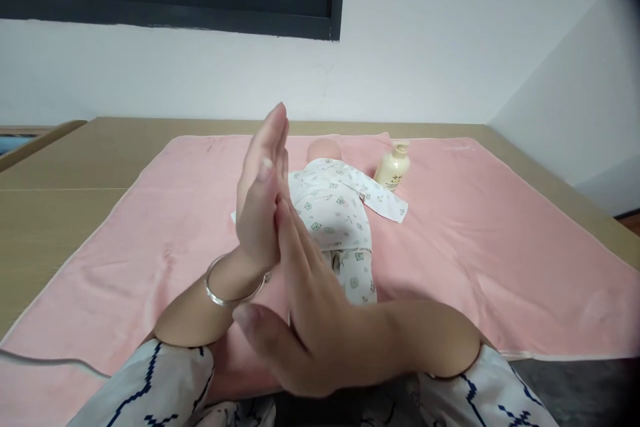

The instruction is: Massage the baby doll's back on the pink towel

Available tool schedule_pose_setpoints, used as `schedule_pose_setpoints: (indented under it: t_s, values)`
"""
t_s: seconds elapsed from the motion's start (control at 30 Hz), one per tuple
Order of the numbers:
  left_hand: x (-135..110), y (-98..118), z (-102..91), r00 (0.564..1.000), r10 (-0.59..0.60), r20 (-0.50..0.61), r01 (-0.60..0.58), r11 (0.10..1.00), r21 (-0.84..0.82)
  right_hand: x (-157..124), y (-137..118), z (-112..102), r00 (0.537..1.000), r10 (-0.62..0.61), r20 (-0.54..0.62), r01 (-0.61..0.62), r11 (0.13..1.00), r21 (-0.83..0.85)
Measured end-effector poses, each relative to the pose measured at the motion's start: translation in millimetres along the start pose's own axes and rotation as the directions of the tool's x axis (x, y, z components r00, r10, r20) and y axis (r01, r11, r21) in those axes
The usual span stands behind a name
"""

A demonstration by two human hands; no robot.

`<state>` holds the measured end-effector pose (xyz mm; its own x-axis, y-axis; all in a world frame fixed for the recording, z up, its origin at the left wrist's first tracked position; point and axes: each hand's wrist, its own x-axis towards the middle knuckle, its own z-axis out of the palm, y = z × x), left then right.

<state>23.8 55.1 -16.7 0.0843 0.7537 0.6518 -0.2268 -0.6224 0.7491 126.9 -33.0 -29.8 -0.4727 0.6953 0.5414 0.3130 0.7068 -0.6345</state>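
Observation:
My left hand (263,193), with a silver bangle (235,297) at the wrist, is upright with its fingers stretched out. My right hand (315,307) lies palm against it, its fingers straight and its thumb apart. Nothing shows between the palms. Beyond them a baby-sized figure (335,207) in white printed clothes lies on a pink blanket (440,267). Its smooth round head (324,149) points away from me and no face shows; I cannot tell whether it is a doll. My hands hide part of its body and one sleeve.
A cream pump-type bottle (393,165) leans beside the figure's outstretched sleeve. The blanket covers a wooden surface (100,160) that meets a white wall (400,47). A dark-framed window (320,13) is above. A grey cable (50,360) lies at the lower left.

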Motion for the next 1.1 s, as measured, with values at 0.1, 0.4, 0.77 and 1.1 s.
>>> schedule_pose_setpoints:
  t_s: [0.1, 0.4, 0.77, 1.1]
  values:
    - [16.4, -16.9, -7.4, 0.994, 0.025, -0.108, -0.022, 0.999, 0.028, 12.2, 6.5, -13.3, 0.999, 0.040, 0.010, -0.041, 0.993, 0.109]
    - [28.9, -136.9, -27.3, 0.978, -0.021, -0.210, 0.096, 0.931, 0.351, 70.8, 101.2, -53.0, 0.901, 0.361, -0.241, -0.231, 0.868, 0.439]
    - [-7.7, -194.9, -33.9, 0.978, -0.033, -0.204, 0.139, 0.837, 0.530, 54.2, 223.9, -15.3, 0.997, 0.012, 0.072, 0.019, 0.909, -0.417]
    - [-10.7, -199.5, -37.7, 0.992, -0.023, -0.127, 0.096, 0.786, 0.611, 44.1, 211.6, -21.0, 0.922, 0.367, -0.120, -0.359, 0.698, -0.620]
